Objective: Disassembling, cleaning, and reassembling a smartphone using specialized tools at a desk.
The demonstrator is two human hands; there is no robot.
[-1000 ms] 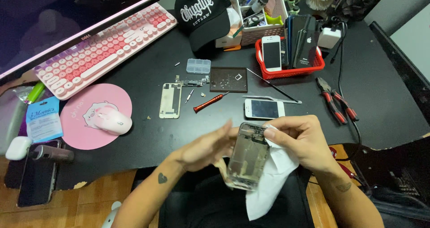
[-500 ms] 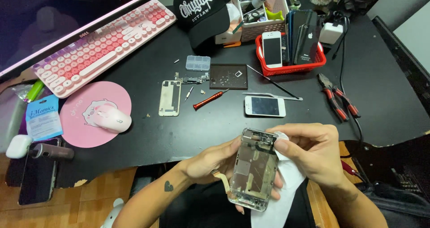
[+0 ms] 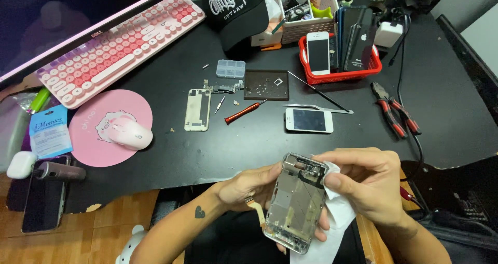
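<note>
My left hand (image 3: 251,186) holds an opened phone frame (image 3: 294,204) from its left side, bare metal inside facing up, a flat ribbon cable hanging off its left edge. My right hand (image 3: 365,183) pinches a white tissue (image 3: 334,222) against the frame's upper right corner. Both hands are low in the view, in front of the black desk's (image 3: 259,144) near edge.
On the desk lie a white phone (image 3: 308,120), a red screwdriver (image 3: 243,112), a phone back panel (image 3: 197,110), a dark screw mat (image 3: 266,84), tweezers (image 3: 316,107), red pliers (image 3: 394,109), a red basket of phones (image 3: 340,61), a pink keyboard (image 3: 122,43) and a pink mouse (image 3: 129,134).
The frame and both hands have dropped a little toward the lower right. The right hand's tissue has shifted onto the frame's upper right corner.
</note>
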